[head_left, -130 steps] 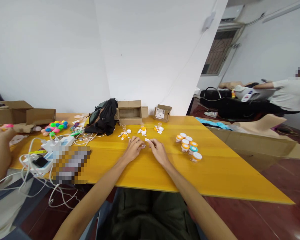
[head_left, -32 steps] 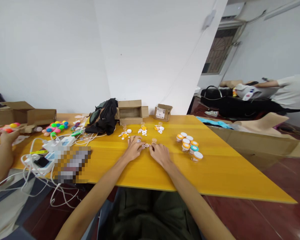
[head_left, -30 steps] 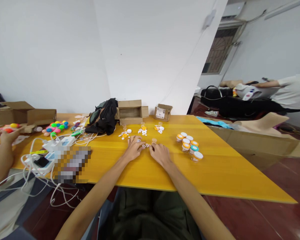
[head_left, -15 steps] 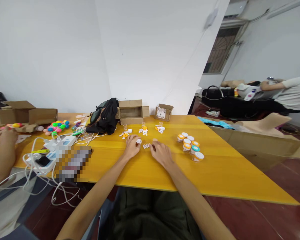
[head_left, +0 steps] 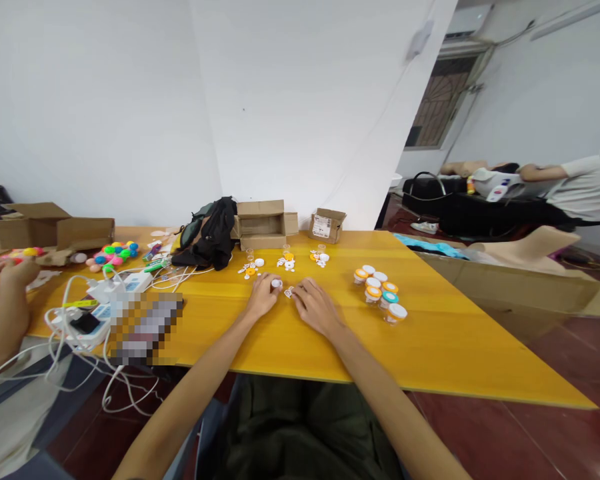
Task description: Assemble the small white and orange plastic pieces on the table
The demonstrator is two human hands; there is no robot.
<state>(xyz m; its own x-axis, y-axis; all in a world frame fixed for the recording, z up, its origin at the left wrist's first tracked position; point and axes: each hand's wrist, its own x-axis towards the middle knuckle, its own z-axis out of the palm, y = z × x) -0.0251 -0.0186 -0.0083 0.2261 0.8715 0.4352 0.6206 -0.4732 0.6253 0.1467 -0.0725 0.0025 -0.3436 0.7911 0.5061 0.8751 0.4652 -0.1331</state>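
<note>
Both my hands rest on the yellow table [head_left: 430,347] near its middle. My left hand [head_left: 261,298] is curled, its fingertips pinching a small white cap [head_left: 276,283]. My right hand [head_left: 315,308] lies beside it with fingers bent over a few tiny white patterned pieces [head_left: 289,292] on the tabletop; what the fingers grip, if anything, is hidden. Further back lie three small heaps of white and orange caps and pieces [head_left: 286,261]. A cluster of small jars [head_left: 380,291] with orange, white and teal lids stands to the right of my right hand.
A black bag [head_left: 207,233] and open cardboard boxes [head_left: 263,224] sit at the table's back. White cables and chargers [head_left: 95,297] and colourful balls [head_left: 113,253] lie at the left, where another person's hand [head_left: 7,293] works. A second person [head_left: 580,187] bends over at the far right.
My right hand slid left onto the small patterned pieces. My left hand took the white cap between its fingertips. The other person's hand at the left shifted a little.
</note>
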